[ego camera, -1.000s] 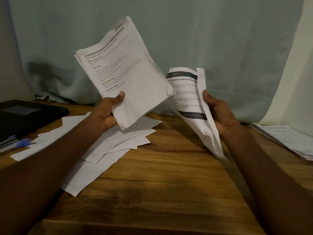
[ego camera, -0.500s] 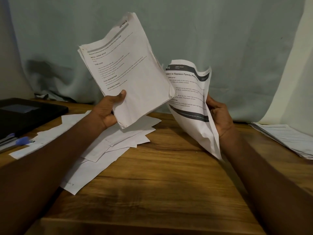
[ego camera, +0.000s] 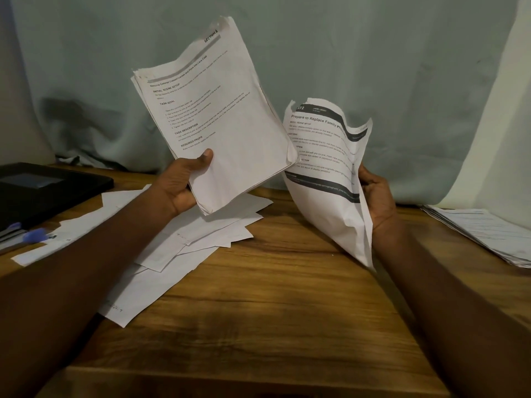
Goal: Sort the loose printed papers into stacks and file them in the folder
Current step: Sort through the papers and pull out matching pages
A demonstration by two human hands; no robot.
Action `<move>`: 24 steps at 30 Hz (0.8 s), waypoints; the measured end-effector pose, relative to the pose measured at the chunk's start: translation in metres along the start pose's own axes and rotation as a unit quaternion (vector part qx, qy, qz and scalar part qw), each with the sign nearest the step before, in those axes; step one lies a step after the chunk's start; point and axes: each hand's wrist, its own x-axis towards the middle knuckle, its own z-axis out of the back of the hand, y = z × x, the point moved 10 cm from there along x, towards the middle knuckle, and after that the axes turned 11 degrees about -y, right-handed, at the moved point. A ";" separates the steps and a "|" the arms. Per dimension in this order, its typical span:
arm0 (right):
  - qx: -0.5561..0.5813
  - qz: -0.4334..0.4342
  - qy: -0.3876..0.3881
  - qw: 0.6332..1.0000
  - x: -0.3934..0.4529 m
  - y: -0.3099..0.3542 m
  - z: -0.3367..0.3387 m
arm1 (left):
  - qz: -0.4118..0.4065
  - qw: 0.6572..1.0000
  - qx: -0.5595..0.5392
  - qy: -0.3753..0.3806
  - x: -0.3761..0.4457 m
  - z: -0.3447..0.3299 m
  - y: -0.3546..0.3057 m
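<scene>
The left hand [ego camera: 184,182] grips a stack [ego camera: 212,116] by its lower edge, thumb curled over the top page, the stack raised above the table [ego camera: 273,297] and tilted toward 1 o'clock. The right hand [ego camera: 376,196] pinches a single sheet [ego camera: 324,173] along its right edge; the sheet buckles and hangs down, its left edge just beside the stack's corner, perhaps touching. Loose papers [ego camera: 184,239] lie scattered on the table at 9 o'clock. A black folder [ego camera: 43,191] sits at 10 o'clock, closed as far as can be told. Another pile [ego camera: 488,234] rests at 3 o'clock.
</scene>
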 end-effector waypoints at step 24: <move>-0.055 0.156 -0.020 0.986 0.001 0.044 0.016 | 0.000 1.000 -0.006 0.012 -0.002 -0.004 -0.002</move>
